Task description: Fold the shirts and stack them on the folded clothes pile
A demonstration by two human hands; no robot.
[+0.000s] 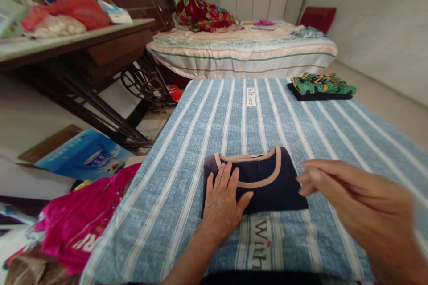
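Observation:
A dark navy shirt [267, 196] with a tan-trimmed round neckline lies folded into a rectangle on the striped blue cloth [187, 178]. My left hand [222, 200] rests flat on its left part, fingers spread across the neckline trim. At the right edge of the shirt, my right hand [361, 205] is slightly blurred, with thumb and fingertips pinched together. In the picture the fingertips overlap the shirt's edge; whether fabric is between them I cannot tell.
Folded clothes [323, 87], green patterned over black, lie at the cloth's far right. A bed [240, 53] stands beyond. On the left are a sewing-machine table [133, 26] with bags on it, a blue carton [83, 153] and a heap of pink clothing [80, 218].

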